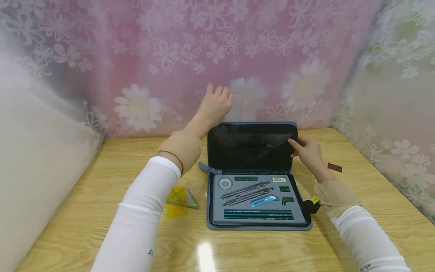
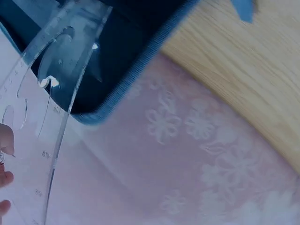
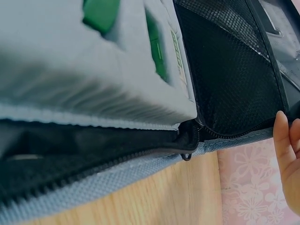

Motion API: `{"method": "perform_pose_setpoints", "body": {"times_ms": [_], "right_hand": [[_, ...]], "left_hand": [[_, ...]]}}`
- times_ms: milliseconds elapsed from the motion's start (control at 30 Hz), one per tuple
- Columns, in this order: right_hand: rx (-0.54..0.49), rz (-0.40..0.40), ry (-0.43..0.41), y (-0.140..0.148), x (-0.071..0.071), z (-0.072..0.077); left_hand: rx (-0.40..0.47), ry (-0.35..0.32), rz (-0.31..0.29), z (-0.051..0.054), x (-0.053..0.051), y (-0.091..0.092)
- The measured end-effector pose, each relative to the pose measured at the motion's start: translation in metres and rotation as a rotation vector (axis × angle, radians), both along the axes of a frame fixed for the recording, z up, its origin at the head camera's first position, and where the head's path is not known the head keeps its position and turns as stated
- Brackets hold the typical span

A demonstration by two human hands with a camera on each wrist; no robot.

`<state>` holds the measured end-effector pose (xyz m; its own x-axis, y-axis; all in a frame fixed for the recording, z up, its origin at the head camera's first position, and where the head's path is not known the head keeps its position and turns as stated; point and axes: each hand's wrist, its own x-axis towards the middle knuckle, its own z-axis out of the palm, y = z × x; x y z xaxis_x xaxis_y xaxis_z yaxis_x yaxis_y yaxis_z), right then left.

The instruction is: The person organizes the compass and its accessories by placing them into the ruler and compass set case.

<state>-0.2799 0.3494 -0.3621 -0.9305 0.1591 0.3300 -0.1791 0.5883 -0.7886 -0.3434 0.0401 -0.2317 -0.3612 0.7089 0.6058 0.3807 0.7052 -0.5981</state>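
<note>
My left hand (image 1: 216,104) (image 2: 4,157) is raised above the case's lid and grips a clear plastic ruler or template (image 2: 57,126) with curved cutouts, whose lower part overlaps the dark lid pocket. With thumb and fingers, my right hand (image 1: 308,153) (image 3: 287,157) pinches the right edge of the upright lid (image 1: 249,151). Below it, the grey tray (image 1: 217,215) of the unzipped blue case holds compasses (image 1: 246,192), a blue cutter (image 1: 264,201), dark green pencils (image 1: 258,214), a round white item (image 1: 225,184) and small green pieces (image 3: 157,47).
Yellow and clear set squares (image 1: 180,200) lie overlapping on the wooden table (image 1: 136,234), left of the case. A black item with a yellow-green label (image 1: 312,206) touches the case's right side. Farther right is a small brown strip (image 1: 334,167). A flowered curtain (image 1: 163,56) hangs behind.
</note>
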Motion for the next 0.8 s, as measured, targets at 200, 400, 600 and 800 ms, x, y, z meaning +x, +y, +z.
{"method": "perform_pose_setpoints", "body": {"times_ms": [200, 400, 600, 800], "right_hand": [[-0.007, 0.002, -0.017, 0.0, 0.0, -0.001], [-0.006, 0.016, -0.002, -0.002, -0.004, -0.002], [-0.001, 0.021, -0.012, -0.007, -0.007, -0.002], [0.008, 0.029, -0.029, -0.007, -0.008, 0.0]], "left_hand": [[-0.251, -0.039, -0.073, 0.014, 0.008, 0.027], [-0.479, 0.012, -0.112, 0.025, 0.011, 0.049], [-0.646, -0.045, -0.173, 0.013, 0.015, 0.065], [-0.588, -0.06, -0.19, -0.001, 0.017, 0.07]]}}
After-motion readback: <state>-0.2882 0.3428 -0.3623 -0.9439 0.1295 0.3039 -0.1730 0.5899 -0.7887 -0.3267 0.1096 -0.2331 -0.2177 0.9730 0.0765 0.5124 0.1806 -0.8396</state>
